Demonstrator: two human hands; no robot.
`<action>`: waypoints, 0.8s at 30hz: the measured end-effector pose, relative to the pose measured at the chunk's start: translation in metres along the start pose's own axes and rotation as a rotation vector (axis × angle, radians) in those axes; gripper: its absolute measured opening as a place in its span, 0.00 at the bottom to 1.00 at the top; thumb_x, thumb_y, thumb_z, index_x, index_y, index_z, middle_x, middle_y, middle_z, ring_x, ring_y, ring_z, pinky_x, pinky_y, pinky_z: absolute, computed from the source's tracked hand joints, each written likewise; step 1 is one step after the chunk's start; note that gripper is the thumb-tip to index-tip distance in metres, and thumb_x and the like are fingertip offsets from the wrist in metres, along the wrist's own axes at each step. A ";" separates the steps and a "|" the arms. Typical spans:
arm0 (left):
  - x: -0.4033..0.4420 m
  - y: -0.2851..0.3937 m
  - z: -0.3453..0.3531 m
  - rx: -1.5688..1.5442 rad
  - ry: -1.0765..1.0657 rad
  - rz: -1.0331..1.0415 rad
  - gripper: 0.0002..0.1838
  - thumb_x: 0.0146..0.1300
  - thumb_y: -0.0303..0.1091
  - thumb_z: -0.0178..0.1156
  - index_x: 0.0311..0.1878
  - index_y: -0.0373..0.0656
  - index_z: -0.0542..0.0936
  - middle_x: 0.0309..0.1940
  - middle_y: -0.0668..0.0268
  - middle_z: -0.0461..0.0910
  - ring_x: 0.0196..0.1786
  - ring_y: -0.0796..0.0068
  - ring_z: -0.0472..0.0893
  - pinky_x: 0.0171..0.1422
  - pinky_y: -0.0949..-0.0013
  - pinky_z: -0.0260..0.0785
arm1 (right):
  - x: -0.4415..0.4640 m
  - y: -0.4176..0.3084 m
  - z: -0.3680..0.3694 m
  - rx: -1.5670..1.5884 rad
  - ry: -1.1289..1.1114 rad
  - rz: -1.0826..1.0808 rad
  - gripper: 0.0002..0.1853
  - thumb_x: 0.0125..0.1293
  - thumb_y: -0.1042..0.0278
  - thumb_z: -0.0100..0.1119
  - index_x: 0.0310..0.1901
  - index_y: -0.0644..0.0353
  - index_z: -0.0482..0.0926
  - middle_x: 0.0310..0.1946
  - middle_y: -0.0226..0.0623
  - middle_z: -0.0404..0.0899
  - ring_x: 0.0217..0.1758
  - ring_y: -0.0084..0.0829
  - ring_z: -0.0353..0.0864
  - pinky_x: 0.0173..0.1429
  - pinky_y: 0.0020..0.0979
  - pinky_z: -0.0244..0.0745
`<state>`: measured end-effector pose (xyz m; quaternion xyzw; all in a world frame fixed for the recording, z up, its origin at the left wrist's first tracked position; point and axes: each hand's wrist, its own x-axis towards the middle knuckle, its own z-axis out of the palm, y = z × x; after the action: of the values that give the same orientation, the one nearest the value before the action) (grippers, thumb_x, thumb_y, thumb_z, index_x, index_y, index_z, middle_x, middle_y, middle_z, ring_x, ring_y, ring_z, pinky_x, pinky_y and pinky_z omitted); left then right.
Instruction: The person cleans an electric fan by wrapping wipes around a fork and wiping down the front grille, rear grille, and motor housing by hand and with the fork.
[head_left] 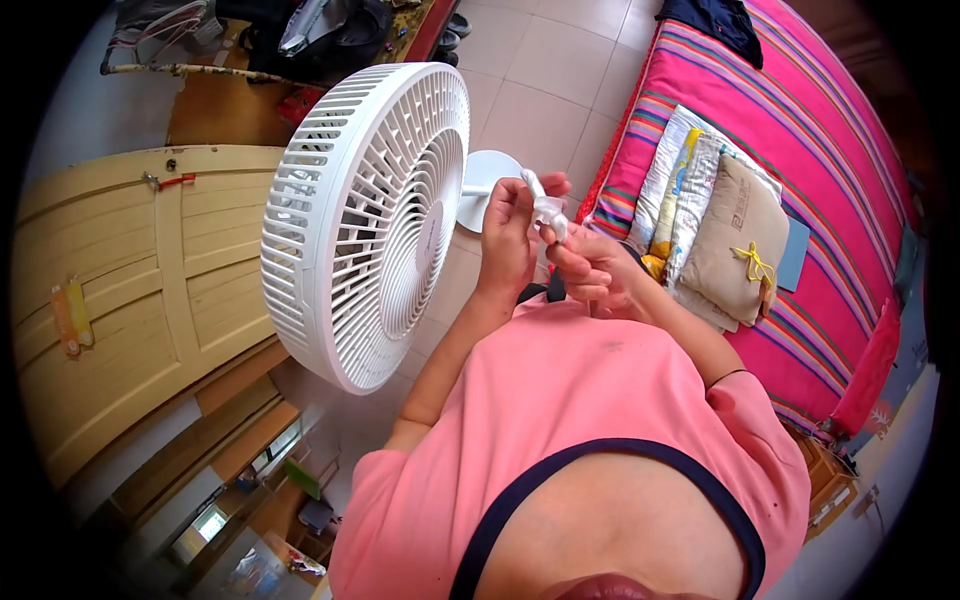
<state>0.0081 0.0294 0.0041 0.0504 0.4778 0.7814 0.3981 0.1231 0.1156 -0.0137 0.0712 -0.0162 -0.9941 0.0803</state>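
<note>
Both hands are in front of my chest, holding a small white twisted strip (pixel 546 207); I cannot tell whether it is tissue, cloth or a bundled cord. My left hand (pixel 508 235) has its fingers curled round the upper part. Lower down, my right hand (pixel 592 268) pinches the other end between thumb and fingers. Close by on the left stands a white electric fan (pixel 400 230), its large round grille tilted. Part of its round white base (pixel 490 170) shows on the floor behind my left hand.
At right is a bed (pixel 800 130) with a pink striped cover. On it lie folded cloths (pixel 690 200) and a beige cushion (pixel 735 225) with a yellow bow. A cream wooden door (pixel 130 270) is at left. Bags (pixel 345 35) sit at the upper left, above the tiled floor (pixel 560 60).
</note>
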 end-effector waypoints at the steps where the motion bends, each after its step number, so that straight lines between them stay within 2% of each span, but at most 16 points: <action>1: -0.001 -0.002 -0.008 -0.045 -0.066 -0.046 0.08 0.72 0.36 0.50 0.40 0.43 0.66 0.30 0.64 0.75 0.26 0.82 0.73 0.30 0.79 0.68 | 0.002 0.003 -0.005 0.026 -0.078 0.043 0.10 0.74 0.66 0.42 0.50 0.60 0.67 0.20 0.31 0.69 0.12 0.16 0.59 0.16 0.21 0.57; 3: -0.001 -0.004 -0.011 -0.088 -0.138 -0.096 0.08 0.72 0.35 0.50 0.41 0.43 0.65 0.31 0.61 0.76 0.26 0.81 0.74 0.28 0.79 0.69 | 0.005 0.003 -0.007 0.051 -0.158 0.078 0.10 0.74 0.65 0.42 0.49 0.60 0.68 0.21 0.32 0.70 0.14 0.17 0.62 0.18 0.20 0.60; 5: -0.002 -0.006 -0.011 -0.039 -0.105 0.047 0.07 0.72 0.33 0.50 0.41 0.42 0.65 0.31 0.60 0.76 0.24 0.80 0.74 0.24 0.81 0.68 | 0.011 0.003 -0.008 -0.249 -0.031 0.041 0.09 0.73 0.62 0.45 0.46 0.58 0.67 0.22 0.32 0.71 0.19 0.18 0.68 0.24 0.19 0.66; 6: -0.005 -0.004 -0.004 0.006 0.023 0.103 0.07 0.71 0.31 0.52 0.41 0.40 0.65 0.31 0.62 0.76 0.27 0.81 0.76 0.29 0.80 0.69 | 0.013 0.000 0.000 -0.383 0.078 0.014 0.11 0.72 0.60 0.47 0.48 0.58 0.68 0.22 0.31 0.71 0.21 0.21 0.69 0.29 0.19 0.67; 7: -0.006 -0.005 -0.007 0.009 0.021 0.104 0.07 0.71 0.31 0.52 0.41 0.40 0.65 0.31 0.62 0.76 0.27 0.81 0.76 0.29 0.80 0.69 | 0.015 0.002 0.003 -0.382 0.075 0.012 0.11 0.72 0.60 0.47 0.48 0.58 0.68 0.22 0.31 0.71 0.21 0.21 0.69 0.29 0.19 0.67; 9: -0.003 -0.006 -0.015 0.373 0.141 0.347 0.08 0.70 0.30 0.54 0.42 0.39 0.65 0.35 0.61 0.78 0.37 0.77 0.79 0.48 0.74 0.72 | 0.021 0.010 0.010 -0.842 0.539 -0.363 0.12 0.71 0.64 0.50 0.52 0.59 0.69 0.22 0.30 0.69 0.22 0.23 0.68 0.28 0.22 0.65; 10: -0.002 -0.007 -0.016 0.410 0.154 0.390 0.08 0.69 0.29 0.55 0.40 0.39 0.66 0.35 0.65 0.78 0.38 0.79 0.77 0.46 0.75 0.71 | 0.023 0.016 0.015 -1.053 0.559 -0.521 0.13 0.69 0.71 0.52 0.54 0.61 0.70 0.21 0.28 0.67 0.22 0.21 0.67 0.27 0.23 0.64; 11: -0.002 -0.007 -0.016 0.410 0.155 0.389 0.08 0.69 0.29 0.55 0.40 0.39 0.66 0.35 0.65 0.78 0.38 0.79 0.77 0.46 0.75 0.71 | 0.023 0.015 0.013 -1.052 0.559 -0.519 0.13 0.69 0.71 0.52 0.54 0.61 0.70 0.21 0.28 0.67 0.22 0.21 0.67 0.27 0.23 0.64; 13: -0.004 -0.004 -0.015 0.456 0.184 0.420 0.10 0.66 0.32 0.61 0.38 0.38 0.70 0.31 0.69 0.76 0.33 0.84 0.75 0.38 0.79 0.70 | 0.021 0.012 0.006 -1.578 0.574 -0.713 0.13 0.66 0.74 0.55 0.52 0.61 0.72 0.20 0.30 0.70 0.22 0.19 0.69 0.26 0.23 0.64; 14: -0.005 -0.004 -0.016 0.456 0.184 0.419 0.10 0.66 0.32 0.61 0.38 0.38 0.70 0.31 0.69 0.76 0.33 0.84 0.75 0.38 0.79 0.70 | 0.021 0.009 0.004 -1.481 0.582 -0.701 0.11 0.66 0.75 0.55 0.50 0.61 0.73 0.21 0.32 0.72 0.22 0.19 0.70 0.27 0.24 0.65; 15: -0.006 -0.002 -0.018 0.456 0.182 0.365 0.11 0.64 0.33 0.62 0.38 0.38 0.72 0.31 0.70 0.77 0.33 0.84 0.75 0.39 0.79 0.70 | 0.020 0.002 0.003 -1.313 0.593 -0.567 0.10 0.66 0.75 0.54 0.49 0.61 0.73 0.21 0.32 0.73 0.22 0.21 0.71 0.28 0.24 0.67; 18: -0.011 0.000 -0.021 0.359 0.132 0.266 0.11 0.61 0.34 0.66 0.38 0.38 0.75 0.32 0.71 0.78 0.33 0.84 0.75 0.39 0.79 0.69 | 0.015 -0.007 0.012 -1.453 0.511 -0.602 0.07 0.70 0.72 0.51 0.46 0.62 0.73 0.18 0.30 0.69 0.18 0.20 0.68 0.23 0.24 0.63; 20: -0.010 0.002 -0.022 0.259 0.085 0.225 0.12 0.60 0.34 0.67 0.39 0.39 0.75 0.32 0.71 0.78 0.33 0.84 0.76 0.40 0.80 0.69 | 0.010 -0.013 0.027 -0.817 0.460 -0.160 0.08 0.73 0.68 0.45 0.45 0.61 0.74 0.15 0.22 0.60 0.12 0.15 0.56 0.16 0.21 0.52; 21: -0.010 0.004 -0.022 0.179 0.013 0.186 0.11 0.60 0.33 0.67 0.39 0.39 0.75 0.32 0.70 0.79 0.33 0.83 0.76 0.40 0.79 0.70 | 0.008 -0.017 0.025 -0.817 0.460 -0.158 0.08 0.73 0.68 0.45 0.45 0.61 0.74 0.15 0.22 0.60 0.12 0.15 0.56 0.16 0.21 0.52; 23: -0.012 0.009 -0.021 0.098 -0.055 0.146 0.11 0.59 0.31 0.67 0.39 0.39 0.75 0.33 0.70 0.79 0.32 0.83 0.77 0.40 0.79 0.71 | 0.005 -0.027 0.021 -0.424 0.191 0.064 0.08 0.73 0.67 0.46 0.44 0.61 0.73 0.13 0.20 0.56 0.10 0.14 0.50 0.13 0.21 0.46; 24: -0.014 0.013 -0.019 0.082 -0.082 0.128 0.11 0.59 0.30 0.67 0.40 0.39 0.75 0.34 0.69 0.80 0.33 0.82 0.78 0.41 0.79 0.71 | 0.005 -0.028 0.026 -0.379 0.202 0.087 0.07 0.71 0.68 0.48 0.43 0.62 0.73 0.12 0.20 0.56 0.09 0.13 0.50 0.12 0.21 0.44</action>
<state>0.0016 0.0034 0.0080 0.1294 0.4886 0.7823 0.3641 0.1101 0.1426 0.0106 0.1531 0.1761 -0.9628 0.1361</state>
